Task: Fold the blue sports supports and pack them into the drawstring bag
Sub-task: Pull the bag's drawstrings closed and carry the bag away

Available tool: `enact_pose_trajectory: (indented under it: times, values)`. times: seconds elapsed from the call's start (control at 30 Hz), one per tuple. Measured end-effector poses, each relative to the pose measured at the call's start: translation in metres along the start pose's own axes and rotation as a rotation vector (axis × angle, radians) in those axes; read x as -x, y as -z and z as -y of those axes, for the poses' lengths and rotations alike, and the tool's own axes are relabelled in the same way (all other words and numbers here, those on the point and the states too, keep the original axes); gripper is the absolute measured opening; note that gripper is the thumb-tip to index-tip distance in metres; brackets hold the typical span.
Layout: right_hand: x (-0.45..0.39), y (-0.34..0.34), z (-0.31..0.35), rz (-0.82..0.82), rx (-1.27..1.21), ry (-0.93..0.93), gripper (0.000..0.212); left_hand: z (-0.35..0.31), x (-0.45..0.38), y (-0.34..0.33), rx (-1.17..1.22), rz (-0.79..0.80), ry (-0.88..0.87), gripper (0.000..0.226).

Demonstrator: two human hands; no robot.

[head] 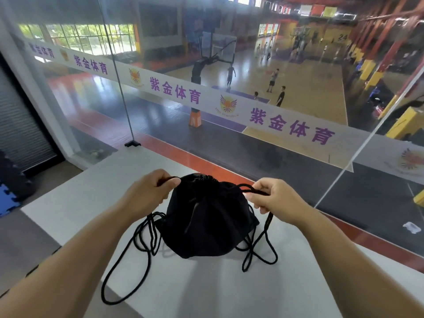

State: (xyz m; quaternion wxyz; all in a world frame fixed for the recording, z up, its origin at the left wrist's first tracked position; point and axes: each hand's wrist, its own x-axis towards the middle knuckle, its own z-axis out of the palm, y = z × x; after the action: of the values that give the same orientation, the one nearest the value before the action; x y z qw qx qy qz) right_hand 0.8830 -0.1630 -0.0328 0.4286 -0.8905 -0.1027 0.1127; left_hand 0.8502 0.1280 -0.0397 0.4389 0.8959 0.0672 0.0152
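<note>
Evidently soft and light, the black fabric drawstring bag [206, 216] sits bulging on the white worktop [75, 203], mouth cinched. Left hand [149, 191] and right hand [273, 198] each pinch a thin black cord [253, 189], the proper hold.

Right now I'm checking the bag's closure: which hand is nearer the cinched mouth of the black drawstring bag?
Left. The left hand pinches the cord right beside the cinched mouth of the drawstring bag; the right hand pinches the other cord farther out to its right.
</note>
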Motion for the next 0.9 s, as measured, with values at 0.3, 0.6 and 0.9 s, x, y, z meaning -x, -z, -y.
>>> enact_pose_trajectory:
  times: [0.3,0.6,0.9]
  values:
    - [0.004,-0.014,0.036,-0.253,-0.042,0.178,0.015,-0.004,0.029,0.028,0.019,-0.051,-0.058,0.015]
    - [0.01,-0.056,0.106,0.046,0.198,0.375,0.041,-0.042,0.058,0.056,-0.055,-0.021,-0.242,0.02]
    - [0.013,-0.099,0.115,0.048,0.335,0.368,0.016,-0.016,0.082,0.066,-0.185,-0.027,-0.251,0.01]
